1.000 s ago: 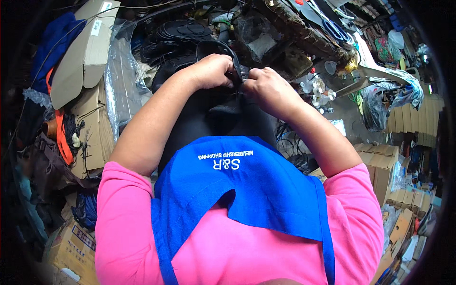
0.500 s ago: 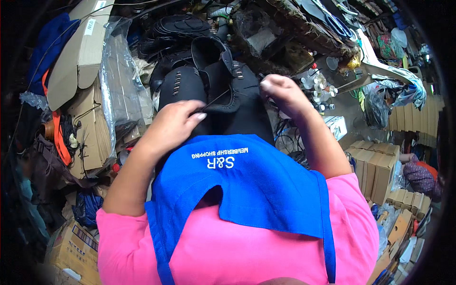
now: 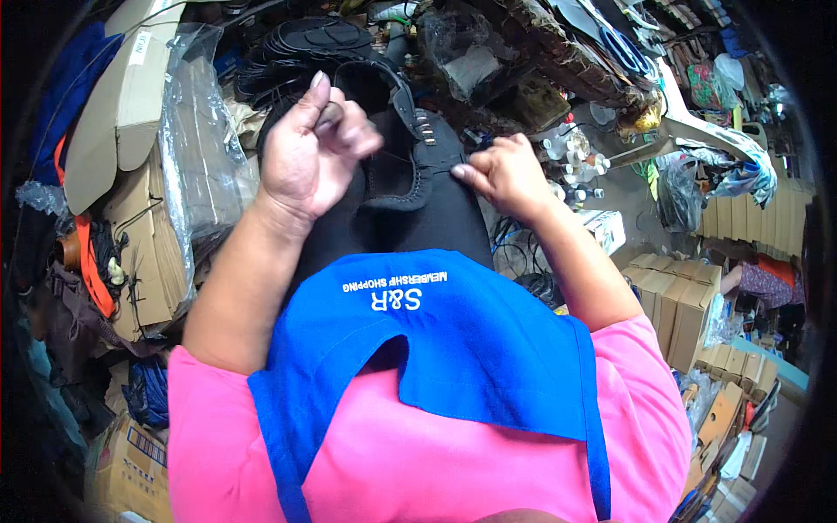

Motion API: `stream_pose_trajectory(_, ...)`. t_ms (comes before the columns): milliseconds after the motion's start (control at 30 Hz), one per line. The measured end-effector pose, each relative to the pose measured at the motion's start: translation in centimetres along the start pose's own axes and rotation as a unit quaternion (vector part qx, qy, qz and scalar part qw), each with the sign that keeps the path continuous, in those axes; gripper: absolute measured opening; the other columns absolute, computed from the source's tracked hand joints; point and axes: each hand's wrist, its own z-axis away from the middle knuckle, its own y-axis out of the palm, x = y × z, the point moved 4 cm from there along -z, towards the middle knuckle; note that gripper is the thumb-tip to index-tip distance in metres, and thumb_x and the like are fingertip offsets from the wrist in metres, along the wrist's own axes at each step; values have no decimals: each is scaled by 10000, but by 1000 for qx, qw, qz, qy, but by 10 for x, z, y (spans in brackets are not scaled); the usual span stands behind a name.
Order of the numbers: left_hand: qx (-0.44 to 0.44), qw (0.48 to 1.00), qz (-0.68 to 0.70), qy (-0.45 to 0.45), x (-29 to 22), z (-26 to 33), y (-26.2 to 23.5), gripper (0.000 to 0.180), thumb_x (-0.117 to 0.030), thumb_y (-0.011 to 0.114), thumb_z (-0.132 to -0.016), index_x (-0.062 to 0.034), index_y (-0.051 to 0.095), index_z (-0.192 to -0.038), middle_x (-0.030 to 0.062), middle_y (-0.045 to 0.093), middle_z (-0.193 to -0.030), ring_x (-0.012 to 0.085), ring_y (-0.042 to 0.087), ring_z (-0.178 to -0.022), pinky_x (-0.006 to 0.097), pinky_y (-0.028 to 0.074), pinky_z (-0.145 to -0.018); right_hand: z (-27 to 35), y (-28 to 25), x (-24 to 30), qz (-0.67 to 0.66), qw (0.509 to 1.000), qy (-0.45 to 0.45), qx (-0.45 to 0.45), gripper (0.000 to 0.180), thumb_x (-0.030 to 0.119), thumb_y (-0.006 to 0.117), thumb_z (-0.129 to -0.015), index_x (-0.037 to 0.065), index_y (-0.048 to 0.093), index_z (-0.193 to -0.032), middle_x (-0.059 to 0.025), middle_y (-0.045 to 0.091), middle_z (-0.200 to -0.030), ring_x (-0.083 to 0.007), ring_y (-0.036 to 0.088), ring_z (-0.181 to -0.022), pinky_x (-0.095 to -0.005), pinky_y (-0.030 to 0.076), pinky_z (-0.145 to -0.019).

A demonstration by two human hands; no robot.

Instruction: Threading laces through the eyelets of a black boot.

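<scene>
Nearest me: pink shirt, blue apron (image 3: 453, 349) w/ white print, filling 6 o'clock.

Just past the apron's top edge, the black shoe upper (image 3: 410, 187) lies on my lap, centre frame, running toward 12. Its curved collar edge already carries a line of stitching, as far as I can see; a strap w/ small metal studs (image 3: 418, 118) sits at its far end. How much seam is left I can't tell, since the rest of the edge is hidden under my hands and the apron.

Left hand (image 3: 314, 148), at 11 from centre, is raised above the upper, fingers curled shut w/ thumb and forefinger pinched on sth small. A thin thread seems to run from there down to the upper; needle too small to make out. Looks like I'm mid-stitch, pulling a length through.

Right hand (image 3: 506, 179), at 1 o'clock, rests on the upper's right edge, fingertips pressed together, pinning the material.

Farther out: flattened cardboard (image 3: 148, 218) and a clear plastic bag (image 3: 196, 148) at 9–10, stack of black soles (image 3: 305, 44) at 12, small bottles (image 3: 580, 166) at 2, cardboard boxes (image 3: 671, 296) at 3–4.
</scene>
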Motion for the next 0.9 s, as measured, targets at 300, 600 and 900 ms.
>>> stream_pose_trajectory(300,-186,943,-271,-49,-41,8,-56,445,-426,445,-962,-109,477,-652,135,634,-835,207,623,-738,351,487,-761,37,58,-33,-186,979,78,-9,394,396,548,-904,81,563,-667,-43,555,-636,-221,531,-685,-344,371,-749)
stream_pose_trajectory(600,-81,636,-757,-126,5,-52,-6,755,-541,680,-740,-17,530,-1261,153,617,-1124,190,596,-936,303,478,-790,51,73,-38,-609,759,220,70,409,447,564,-901,55,652,-824,46,511,-696,-70,447,-720,-233,364,-725)
stream_pose_trajectory(900,158,803,-556,-149,21,-52,-14,324,-129,729,-765,-20,613,-1047,-8,632,-944,81,543,-902,252,420,-883,48,6,-50,-520,822,221,-73,422,431,548,-890,97,629,-1135,-45,584,-1076,-155,547,-931,-293,422,-795)
